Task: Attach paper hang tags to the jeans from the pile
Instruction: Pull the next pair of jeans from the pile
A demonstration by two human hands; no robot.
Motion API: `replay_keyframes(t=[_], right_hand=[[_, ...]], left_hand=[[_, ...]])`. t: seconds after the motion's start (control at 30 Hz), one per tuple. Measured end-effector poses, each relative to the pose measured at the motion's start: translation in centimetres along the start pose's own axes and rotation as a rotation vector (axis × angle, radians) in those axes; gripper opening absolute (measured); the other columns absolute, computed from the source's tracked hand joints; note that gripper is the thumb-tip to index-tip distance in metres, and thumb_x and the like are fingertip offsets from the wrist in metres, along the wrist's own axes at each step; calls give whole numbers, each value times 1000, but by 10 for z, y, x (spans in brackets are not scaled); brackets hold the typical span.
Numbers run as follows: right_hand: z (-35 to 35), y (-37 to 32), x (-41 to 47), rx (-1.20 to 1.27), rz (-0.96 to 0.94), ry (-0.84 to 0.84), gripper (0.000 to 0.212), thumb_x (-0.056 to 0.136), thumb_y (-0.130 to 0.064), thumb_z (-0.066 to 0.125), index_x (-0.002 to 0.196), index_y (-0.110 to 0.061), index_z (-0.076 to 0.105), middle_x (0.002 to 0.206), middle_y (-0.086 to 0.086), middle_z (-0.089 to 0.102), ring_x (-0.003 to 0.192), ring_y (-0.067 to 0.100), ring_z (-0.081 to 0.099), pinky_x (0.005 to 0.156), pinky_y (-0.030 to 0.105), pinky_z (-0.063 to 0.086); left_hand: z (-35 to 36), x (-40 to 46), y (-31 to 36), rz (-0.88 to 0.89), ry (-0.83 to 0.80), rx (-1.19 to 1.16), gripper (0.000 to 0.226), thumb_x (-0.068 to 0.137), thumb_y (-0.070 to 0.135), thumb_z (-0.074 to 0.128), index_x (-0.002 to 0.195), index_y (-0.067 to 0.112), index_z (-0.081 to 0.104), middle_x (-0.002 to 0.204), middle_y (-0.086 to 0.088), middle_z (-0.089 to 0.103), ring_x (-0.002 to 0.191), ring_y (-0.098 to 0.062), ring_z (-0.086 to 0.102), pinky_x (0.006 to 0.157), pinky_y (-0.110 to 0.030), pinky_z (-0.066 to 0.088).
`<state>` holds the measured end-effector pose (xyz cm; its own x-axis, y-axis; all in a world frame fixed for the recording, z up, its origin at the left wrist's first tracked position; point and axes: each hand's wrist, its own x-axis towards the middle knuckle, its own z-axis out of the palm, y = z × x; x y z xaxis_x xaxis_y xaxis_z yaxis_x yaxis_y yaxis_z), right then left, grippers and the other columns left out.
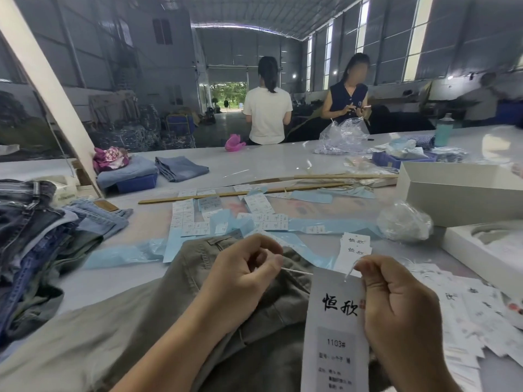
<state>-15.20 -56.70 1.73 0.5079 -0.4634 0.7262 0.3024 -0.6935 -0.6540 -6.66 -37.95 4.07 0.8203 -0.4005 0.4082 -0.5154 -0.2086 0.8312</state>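
Olive-grey jeans (pixel 147 321) lie spread on the table in front of me. My left hand (pixel 243 275) pinches one end of a thin white fastener string (pixel 297 271) just above the waistband. My right hand (pixel 396 304) grips the top edge of a white paper hang tag (pixel 334 335) with black characters and "1103#", and pinches the string's other end at the tag's hole. A pile of blue jeans (pixel 31 236) sits at the left. More hang tags (pixel 355 246) lie just behind my right hand.
Size stickers on blue backing strips (pixel 226 219) litter the table's middle. White open boxes (pixel 458 190) and a crumpled plastic bag (pixel 404 220) stand at the right, loose tags (pixel 475 321) beside my right hand. Wooden sticks (pixel 240 193) lie across the table. Two people (pixel 267 108) stand beyond.
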Motion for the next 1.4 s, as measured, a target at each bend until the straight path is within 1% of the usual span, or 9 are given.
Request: replay_keyframes(t=[0.2,0.47,0.57,0.67,0.83,1.0,1.1,1.23,1.4], right_hand=[[-20,6,5,-4,9,26,17,86,-25,54,75,-24,67,57,-9,61,70,7,57,56,4,38],[-47,23,13,-55,2,73,18,89,-24,54,81,-18,69,61,-12,62,73,11,56,58,2,36],[-47,23,12,-27,2,90,15,91,-32,53,80,-28,63,63,-13,62,73,10,57,58,5,37],[-47,24,12,-10,3,98,14,92,-33,53,81,-31,61,63,-12,63,73,7,59,57,7,38],[-50,29,14,-46,-11,140,24,91,-39,46,81,-27,63,60,-13,59,63,10,54,58,3,36],[-57,39,17,-133,-72,136,36,93,-35,43,84,-11,69,64,-4,58,59,25,55,57,23,33],[-62,51,20,-177,-60,137,29,93,-29,50,82,-9,68,61,1,60,59,30,56,58,31,35],[-68,68,22,-204,-17,143,33,94,-31,48,83,-8,69,58,2,57,57,31,54,59,32,35],[-69,77,22,-244,-16,118,27,93,-25,49,82,-9,68,54,0,54,53,31,52,55,33,35]], left_hand=[[25,12,36,243,-261,460,11,89,44,63,94,38,70,100,25,50,105,3,43,88,-20,39],[42,16,46,272,-434,563,16,96,37,58,111,38,63,95,27,58,99,5,47,85,-12,35],[54,23,48,153,-478,327,19,99,26,56,113,33,67,106,20,67,99,4,58,85,-15,44],[66,25,56,-6,-743,-98,24,97,8,56,117,13,68,111,10,73,104,-9,67,94,-29,51],[76,24,66,-91,-1039,-457,25,97,-10,48,120,-13,54,92,18,71,80,8,63,73,-6,46],[84,24,59,-66,-846,-146,17,99,13,58,108,6,70,92,7,75,76,-3,62,71,-19,44],[80,31,59,-126,-629,-107,16,99,17,57,96,13,73,66,8,65,59,-6,54,60,-20,45],[81,37,64,-92,-389,-21,15,95,26,65,86,21,77,54,16,58,49,2,50,55,-17,47],[83,45,61,-109,-201,-33,12,88,28,73,78,21,76,63,-1,65,52,-4,55,54,-25,54]])
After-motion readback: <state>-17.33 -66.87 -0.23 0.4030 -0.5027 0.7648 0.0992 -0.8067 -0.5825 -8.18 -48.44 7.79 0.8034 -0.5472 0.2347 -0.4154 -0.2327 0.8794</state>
